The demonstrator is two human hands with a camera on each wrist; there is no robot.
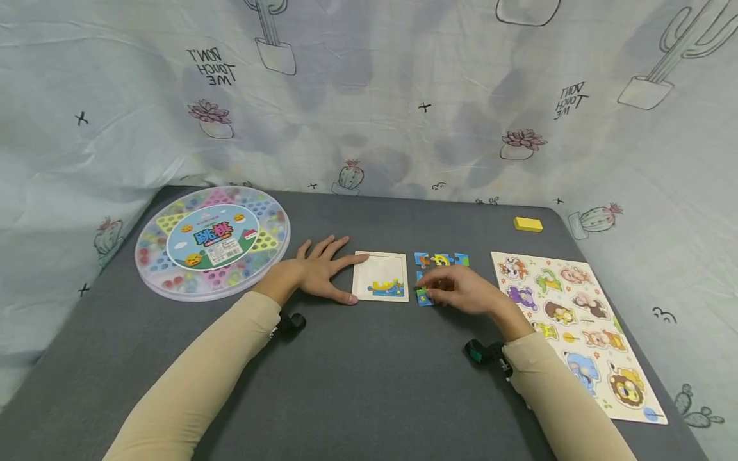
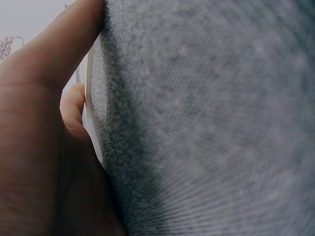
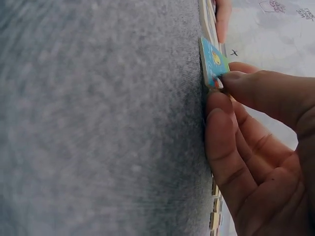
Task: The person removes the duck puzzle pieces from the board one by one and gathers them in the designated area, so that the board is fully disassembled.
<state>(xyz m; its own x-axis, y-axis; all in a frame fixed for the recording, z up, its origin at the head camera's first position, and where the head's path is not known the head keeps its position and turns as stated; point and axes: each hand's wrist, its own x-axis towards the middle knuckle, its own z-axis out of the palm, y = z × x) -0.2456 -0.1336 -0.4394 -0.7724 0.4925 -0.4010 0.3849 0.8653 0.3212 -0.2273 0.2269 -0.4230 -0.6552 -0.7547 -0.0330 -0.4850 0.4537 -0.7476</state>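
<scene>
A small square wooden puzzle tray lies mid-table, with joined blue and yellow pieces along its lower right. My left hand lies spread at its left, index finger and thumb touching the tray's edge. To the tray's right are loose jigsaw pieces, some hidden behind my right hand. Between thumb and fingers, that hand pinches the edge of a blue-green jigsaw piece, which appears low on the table. In the left wrist view, my left hand shows mostly its thumb side.
A round Chinese checkers box lies at the left. On the right is a wooden animal puzzle board, partly under my right forearm. A yellow block sits near the back right edge of the grey table. Printed cloth hangs behind.
</scene>
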